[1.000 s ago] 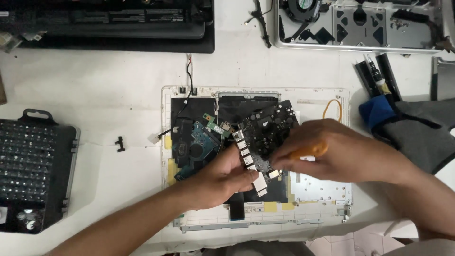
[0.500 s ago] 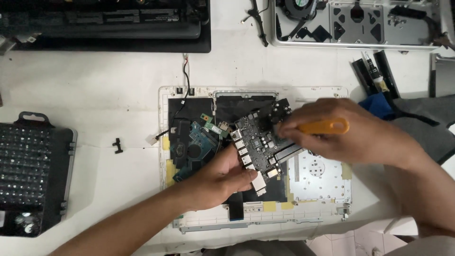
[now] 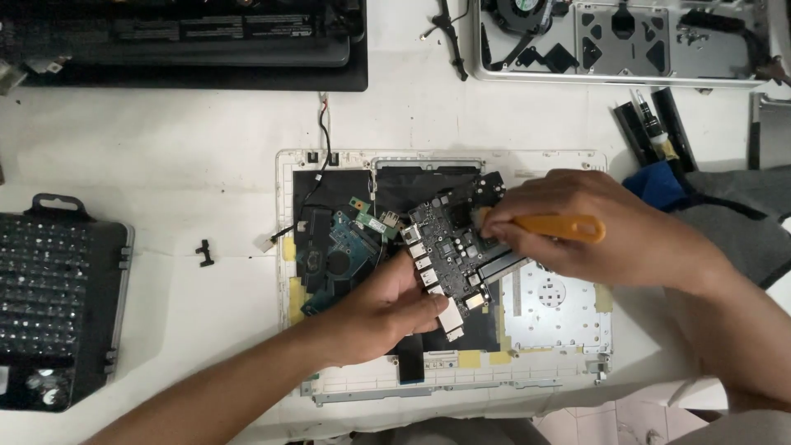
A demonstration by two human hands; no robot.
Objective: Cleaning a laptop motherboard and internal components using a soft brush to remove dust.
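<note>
I see my left hand reaching in from the desk's near edge, forearm angled up to the right, thumb and fingers pinching the lower end of one dark rectangular circuit board with a row of silver ports along its left side. The board is lifted and tilted over the middle of one opened white laptop shell lying at the desk's centre. My right hand comes in from the right edge, fingers curled tight around one orange plastic pry tool, its tip touching the board's upper right part. Inside the shell, just left of the board, sits one blue-green disk drive. At the desk's left edge lies one black open case of screwdriver bits. Along the far edge rest two more opened machines: one black laptop base at the far left corner, one silver laptop base at the far right.
</note>
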